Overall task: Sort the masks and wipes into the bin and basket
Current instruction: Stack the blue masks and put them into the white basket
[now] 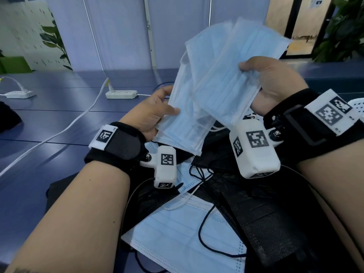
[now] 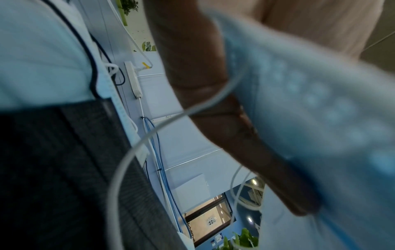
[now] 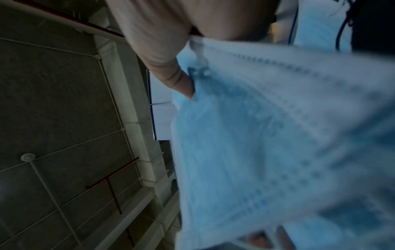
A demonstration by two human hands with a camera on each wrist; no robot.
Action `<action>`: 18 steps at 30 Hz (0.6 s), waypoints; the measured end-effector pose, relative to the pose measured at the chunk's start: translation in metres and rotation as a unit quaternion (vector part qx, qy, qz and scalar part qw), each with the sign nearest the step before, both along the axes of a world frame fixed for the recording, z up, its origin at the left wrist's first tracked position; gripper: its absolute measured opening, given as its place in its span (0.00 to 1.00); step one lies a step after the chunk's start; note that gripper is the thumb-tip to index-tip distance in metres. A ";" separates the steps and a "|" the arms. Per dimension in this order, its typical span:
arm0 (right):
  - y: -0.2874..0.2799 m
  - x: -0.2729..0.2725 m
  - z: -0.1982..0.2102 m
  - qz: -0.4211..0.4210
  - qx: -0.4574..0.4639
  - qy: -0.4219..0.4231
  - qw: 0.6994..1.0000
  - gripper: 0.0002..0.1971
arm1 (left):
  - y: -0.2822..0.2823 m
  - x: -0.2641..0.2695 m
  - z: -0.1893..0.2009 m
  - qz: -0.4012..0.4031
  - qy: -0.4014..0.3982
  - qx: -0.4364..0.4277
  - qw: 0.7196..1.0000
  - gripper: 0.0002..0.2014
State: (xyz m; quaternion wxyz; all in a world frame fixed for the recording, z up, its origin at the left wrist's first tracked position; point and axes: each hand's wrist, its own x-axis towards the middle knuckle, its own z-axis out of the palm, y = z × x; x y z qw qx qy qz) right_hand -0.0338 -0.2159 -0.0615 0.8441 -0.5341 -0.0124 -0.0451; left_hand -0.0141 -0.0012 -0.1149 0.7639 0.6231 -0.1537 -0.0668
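Both hands hold a fanned bunch of light blue masks [image 1: 220, 79] up above the table. My left hand [image 1: 155, 113] pinches the lower left masks, thumb on top. My right hand [image 1: 269, 83] grips the right edge of the upper masks, thumb over the front. Close up, the blue masks [image 3: 267, 143] fill the right wrist view, and a blue mask [image 2: 310, 110] with its white ear loop shows blurred in the left wrist view. Below the hands lies a pile with more blue masks [image 1: 177, 229] and black masks [image 1: 262, 213]. No wipes are visible.
The blue table [image 1: 59, 119] carries a white power strip [image 1: 121, 94] with cables, and a second strip [image 1: 18, 94] at far left. A white perforated basket edge [image 1: 357, 107] peeks out behind my right wrist. Plants stand at the back.
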 end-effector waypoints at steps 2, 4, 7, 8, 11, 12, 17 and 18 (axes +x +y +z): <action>0.002 -0.001 0.003 -0.012 0.032 -0.023 0.999 0.06 | -0.001 -0.001 0.000 0.008 0.002 0.005 1.000 0.24; 0.004 -0.002 0.005 -0.013 0.035 -0.023 0.999 0.06 | -0.001 0.000 0.000 0.022 0.013 -0.025 0.999 0.24; 0.007 -0.004 0.001 0.014 0.028 -0.004 0.999 0.08 | 0.000 -0.001 0.002 0.048 0.038 -0.080 0.995 0.24; 0.009 -0.004 -0.001 0.024 0.016 0.005 1.000 0.08 | 0.000 -0.002 0.002 0.047 0.042 -0.101 0.993 0.25; 0.016 -0.002 -0.011 0.024 -0.045 0.052 0.997 0.05 | -0.005 -0.006 0.005 0.022 0.041 -0.161 0.986 0.26; 0.018 0.000 -0.014 0.023 -0.053 0.062 0.996 0.05 | -0.007 -0.007 0.007 0.019 0.041 -0.166 0.985 0.25; 0.020 0.006 -0.022 0.003 -0.082 0.088 0.993 0.05 | -0.014 -0.008 0.012 0.015 0.057 -0.140 0.988 0.19; 0.020 0.006 -0.023 -0.002 -0.086 0.088 0.992 0.07 | -0.014 -0.007 0.012 0.014 0.061 -0.132 0.989 0.19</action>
